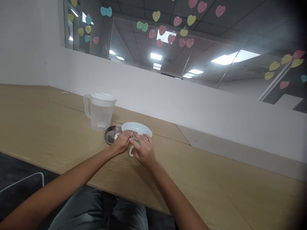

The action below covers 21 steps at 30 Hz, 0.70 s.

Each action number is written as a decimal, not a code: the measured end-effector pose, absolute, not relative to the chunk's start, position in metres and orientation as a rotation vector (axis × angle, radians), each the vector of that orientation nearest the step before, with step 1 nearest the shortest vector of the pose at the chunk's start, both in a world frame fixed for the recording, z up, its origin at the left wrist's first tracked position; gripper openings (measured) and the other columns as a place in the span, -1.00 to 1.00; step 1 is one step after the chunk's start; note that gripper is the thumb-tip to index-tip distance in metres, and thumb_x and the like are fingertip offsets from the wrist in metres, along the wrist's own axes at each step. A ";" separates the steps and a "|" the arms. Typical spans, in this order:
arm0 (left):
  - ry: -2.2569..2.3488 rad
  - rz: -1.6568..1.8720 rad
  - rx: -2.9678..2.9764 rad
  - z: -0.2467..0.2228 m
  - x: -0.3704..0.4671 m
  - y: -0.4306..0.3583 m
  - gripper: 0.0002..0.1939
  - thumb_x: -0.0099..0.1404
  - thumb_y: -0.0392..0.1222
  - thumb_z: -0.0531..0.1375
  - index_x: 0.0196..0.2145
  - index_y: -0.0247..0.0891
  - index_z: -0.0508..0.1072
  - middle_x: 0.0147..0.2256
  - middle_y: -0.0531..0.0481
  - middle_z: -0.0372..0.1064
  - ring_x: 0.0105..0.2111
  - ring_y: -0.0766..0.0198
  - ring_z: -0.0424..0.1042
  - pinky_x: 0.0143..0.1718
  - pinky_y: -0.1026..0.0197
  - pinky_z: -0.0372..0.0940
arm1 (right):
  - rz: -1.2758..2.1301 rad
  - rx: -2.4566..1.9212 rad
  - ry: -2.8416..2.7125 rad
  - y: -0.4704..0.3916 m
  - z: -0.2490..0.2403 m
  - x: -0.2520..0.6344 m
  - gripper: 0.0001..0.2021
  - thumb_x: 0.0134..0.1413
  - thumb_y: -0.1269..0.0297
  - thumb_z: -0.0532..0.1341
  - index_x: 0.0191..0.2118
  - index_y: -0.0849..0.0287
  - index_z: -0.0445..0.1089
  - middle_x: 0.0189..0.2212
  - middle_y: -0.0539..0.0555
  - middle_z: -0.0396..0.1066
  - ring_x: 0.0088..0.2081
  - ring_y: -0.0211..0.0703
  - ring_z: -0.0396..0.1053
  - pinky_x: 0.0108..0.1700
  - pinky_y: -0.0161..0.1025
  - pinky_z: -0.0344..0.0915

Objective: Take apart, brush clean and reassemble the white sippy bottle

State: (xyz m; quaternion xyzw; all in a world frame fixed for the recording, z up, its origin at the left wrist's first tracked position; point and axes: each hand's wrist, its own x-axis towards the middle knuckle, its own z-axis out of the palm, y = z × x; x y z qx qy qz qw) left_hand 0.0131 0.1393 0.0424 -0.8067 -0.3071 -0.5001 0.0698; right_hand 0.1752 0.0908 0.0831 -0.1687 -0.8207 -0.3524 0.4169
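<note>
My left hand point(122, 141) and my right hand point(144, 149) meet over the table. Between their fingertips is a small clear round piece point(134, 135), glass or plastic, its exact kind too small to tell. The fingers of both hands are bent around it. Below them a white curved handle point(131, 151) sticks out; the clear cup it seems to belong to is mostly hidden by my right hand. Just behind the hands lies a white oval dish point(136, 126). To the left, a round metal tray point(109, 136) holds a small clear vessel point(118, 129), partly covered by my left hand.
A translucent lidded pitcher point(102, 111) stands back left, its handle to the left. Something yellow point(152, 133) shows at the dish's right edge. The wooden table point(203, 179) runs along a white wall point(148, 95) below a window. A white cable point(35, 174) hangs below left.
</note>
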 end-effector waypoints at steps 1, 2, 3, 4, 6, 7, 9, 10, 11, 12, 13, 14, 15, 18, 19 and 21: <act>-0.928 -1.498 -2.424 0.042 0.013 0.140 -0.68 0.35 -0.24 -0.09 -0.08 -0.39 0.35 -0.11 -0.18 0.39 -0.07 0.19 0.35 0.01 0.06 0.26 | -0.881 -0.443 -2.052 0.090 0.084 0.175 -0.56 0.05 0.54 0.03 0.05 0.05 0.25 0.00 0.17 0.34 -0.04 -0.15 0.30 0.05 -0.04 0.12; -0.929 -1.488 -2.423 0.043 0.013 0.140 -0.67 0.36 -0.23 -0.11 -0.07 -0.40 0.35 -0.11 -0.19 0.39 -0.07 0.18 0.35 0.01 0.05 0.26 | -0.880 -0.468 -2.042 0.090 0.085 0.176 -0.57 0.06 0.52 0.04 0.05 0.05 0.26 0.02 0.17 0.33 -0.01 -0.13 0.28 0.08 -0.01 0.10; -0.929 -1.477 -2.422 0.043 0.014 0.140 -0.66 0.37 -0.23 -0.12 -0.07 -0.40 0.35 -0.10 -0.20 0.38 -0.06 0.17 0.35 0.02 0.04 0.26 | -0.883 -0.498 -2.029 0.090 0.085 0.176 -0.58 0.07 0.49 0.05 0.05 0.04 0.26 0.04 0.17 0.31 0.03 -0.11 0.26 0.11 0.02 0.07; -0.932 -1.466 -2.421 0.043 0.014 0.140 -0.65 0.37 -0.23 -0.13 -0.07 -0.40 0.35 -0.10 -0.21 0.38 -0.05 0.16 0.35 0.02 0.03 0.26 | -0.890 -0.530 -2.012 0.090 0.086 0.177 -0.59 0.07 0.47 0.06 0.05 0.04 0.27 0.07 0.17 0.29 0.06 -0.09 0.24 0.14 0.05 0.04; -0.948 -1.446 -2.406 0.043 0.014 0.139 -0.64 0.37 -0.24 -0.15 -0.08 -0.40 0.36 -0.11 -0.22 0.38 -0.06 0.16 0.35 0.01 0.03 0.28 | -0.914 -0.581 -1.972 0.091 0.086 0.178 -0.60 0.08 0.43 0.08 0.06 0.02 0.28 0.11 0.16 0.24 0.11 -0.06 0.19 0.18 0.08 -0.01; -0.954 -1.437 -2.390 0.042 0.014 0.139 -0.64 0.37 -0.25 -0.16 -0.09 -0.40 0.36 -0.12 -0.23 0.39 -0.07 0.17 0.36 0.00 0.03 0.29 | -0.927 -0.595 -1.957 0.092 0.087 0.178 -0.60 0.09 0.42 0.09 0.06 0.01 0.27 0.13 0.17 0.22 0.13 -0.05 0.16 0.19 0.10 -0.03; -0.947 -1.422 -2.354 0.042 0.014 0.139 -0.63 0.38 -0.25 -0.17 -0.10 -0.40 0.37 -0.14 -0.24 0.40 -0.08 0.17 0.37 -0.01 0.04 0.30 | -0.950 -0.601 -1.937 0.092 0.086 0.179 -0.60 0.10 0.39 0.11 0.08 0.00 0.25 0.15 0.19 0.18 0.16 -0.02 0.13 0.19 0.14 -0.05; -0.932 -1.418 -2.342 0.042 0.014 0.139 -0.63 0.38 -0.24 -0.17 -0.10 -0.40 0.37 -0.14 -0.24 0.40 -0.08 0.16 0.37 -0.01 0.04 0.30 | -0.957 -0.596 -1.932 0.092 0.086 0.179 -0.60 0.10 0.38 0.12 0.08 0.00 0.25 0.15 0.20 0.18 0.17 -0.01 0.12 0.19 0.16 -0.05; -0.913 -1.415 -2.334 0.042 0.014 0.139 -0.62 0.38 -0.24 -0.17 -0.09 -0.41 0.37 -0.14 -0.24 0.40 -0.08 0.17 0.37 -0.01 0.04 0.30 | -0.963 -0.590 -1.932 0.091 0.087 0.178 -0.60 0.10 0.37 0.13 0.08 -0.01 0.24 0.16 0.21 0.17 0.18 0.00 0.10 0.18 0.18 -0.05; -0.894 -1.413 -2.331 0.042 0.013 0.139 -0.62 0.37 -0.24 -0.16 -0.09 -0.42 0.37 -0.14 -0.24 0.40 -0.08 0.17 0.37 0.00 0.05 0.30 | -0.967 -0.585 -1.935 0.091 0.087 0.178 -0.60 0.10 0.35 0.13 0.08 -0.01 0.24 0.16 0.22 0.16 0.19 0.01 0.09 0.18 0.20 -0.06; -0.881 -1.411 -2.332 0.042 0.013 0.140 -0.62 0.37 -0.24 -0.16 -0.09 -0.42 0.37 -0.13 -0.25 0.40 -0.08 0.17 0.38 0.00 0.05 0.30 | -0.972 -0.584 -1.941 0.090 0.087 0.177 -0.60 0.11 0.34 0.14 0.08 -0.01 0.24 0.17 0.23 0.15 0.20 0.02 0.08 0.18 0.21 -0.07; -0.874 -1.407 -2.335 0.042 0.013 0.140 -0.62 0.37 -0.24 -0.15 -0.08 -0.42 0.37 -0.13 -0.25 0.40 -0.08 0.17 0.38 0.01 0.05 0.29 | -0.980 -0.587 -1.949 0.089 0.087 0.177 -0.61 0.11 0.32 0.14 0.09 -0.01 0.24 0.17 0.24 0.14 0.21 0.03 0.07 0.19 0.21 -0.08; -0.872 -1.403 -2.337 0.041 0.013 0.140 -0.62 0.36 -0.24 -0.15 -0.08 -0.42 0.37 -0.12 -0.25 0.40 -0.08 0.17 0.38 0.01 0.05 0.29 | -0.990 -0.595 -1.958 0.088 0.087 0.176 -0.61 0.11 0.30 0.15 0.09 -0.01 0.24 0.18 0.24 0.13 0.21 0.03 0.05 0.19 0.22 -0.09; -0.868 -1.391 -2.343 0.041 0.012 0.141 -0.61 0.36 -0.22 -0.15 -0.08 -0.43 0.37 -0.11 -0.25 0.40 -0.07 0.16 0.37 0.02 0.05 0.28 | -1.014 -0.632 -1.973 0.087 0.087 0.175 -0.60 0.12 0.25 0.15 0.10 -0.03 0.24 0.19 0.23 0.12 0.23 0.03 0.02 0.20 0.23 -0.13; -0.864 -1.391 -2.343 0.040 0.012 0.141 -0.61 0.36 -0.21 -0.15 -0.08 -0.44 0.38 -0.11 -0.25 0.40 -0.06 0.16 0.37 0.02 0.05 0.28 | -1.018 -0.640 -1.978 0.087 0.087 0.175 -0.59 0.12 0.24 0.15 0.11 -0.04 0.23 0.19 0.24 0.12 0.23 0.03 0.02 0.20 0.24 -0.14; -0.847 -1.397 -2.339 0.039 0.011 0.142 -0.60 0.37 -0.20 -0.15 -0.08 -0.45 0.38 -0.12 -0.27 0.40 -0.07 0.15 0.38 0.02 0.05 0.28 | -1.024 -0.645 -1.985 0.087 0.087 0.175 -0.58 0.12 0.23 0.15 0.12 -0.05 0.22 0.19 0.24 0.11 0.24 0.05 0.01 0.20 0.25 -0.16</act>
